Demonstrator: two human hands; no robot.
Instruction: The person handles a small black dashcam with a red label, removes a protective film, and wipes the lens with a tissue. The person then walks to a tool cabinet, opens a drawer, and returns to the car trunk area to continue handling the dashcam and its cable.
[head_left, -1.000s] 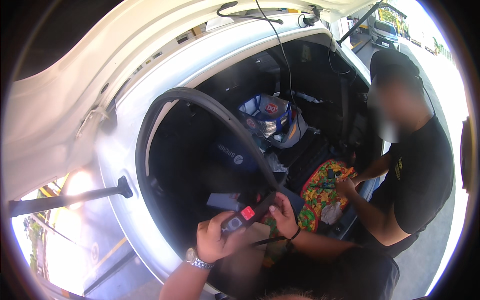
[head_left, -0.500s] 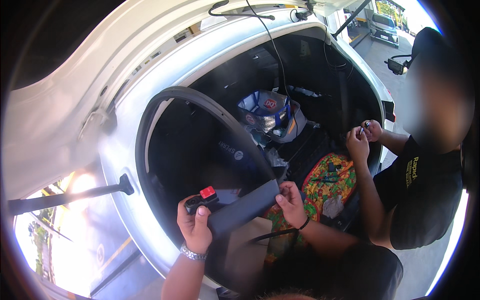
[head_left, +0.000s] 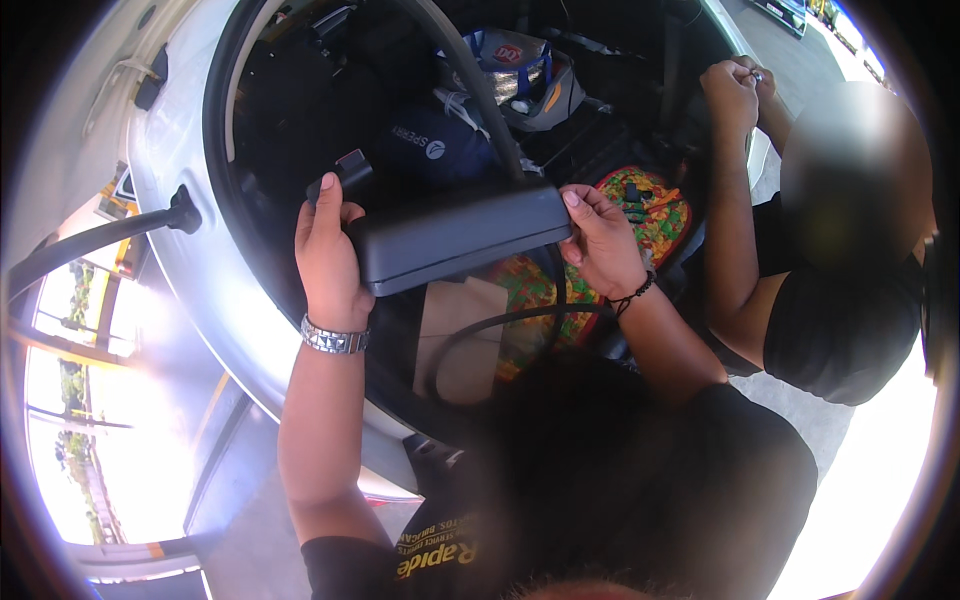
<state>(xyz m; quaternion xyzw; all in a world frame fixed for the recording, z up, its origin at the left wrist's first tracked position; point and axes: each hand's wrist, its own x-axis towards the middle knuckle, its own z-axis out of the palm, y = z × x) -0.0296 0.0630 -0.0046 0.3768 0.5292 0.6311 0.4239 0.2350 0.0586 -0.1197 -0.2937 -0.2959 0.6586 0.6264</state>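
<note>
Item 1, hands. I have the L hand closed on the left end of a black case, thumb up, w/ a small black gadget w/ a red edge by that thumb; how firmly the gadget is gripped, can't tell. R hand grips the right end, thumb on the top corner, fingers partly hidden.

Item 2, location. Case is in mid-air at the open car boot, tilted slightly up toward the R end, above the tan cardboard. Long seam visible along lower front; no gap seen, so I read it as closed. Contents n/a. Flowered cloth lies near the R hand; a black loop hangs below the case.

Item 3, step. My judgement: handling stage, case held up & steadied btwn both hands, not opened.

Item 4, reqs. Next move, IMO, calls for support at both ends & clearance from the loop. If opening is wanted, free the L thumb of the gadget first; drop risk otherwise.

Item 5, co-worker. Co-worker's hands well apart from case, no interference noted.
</note>
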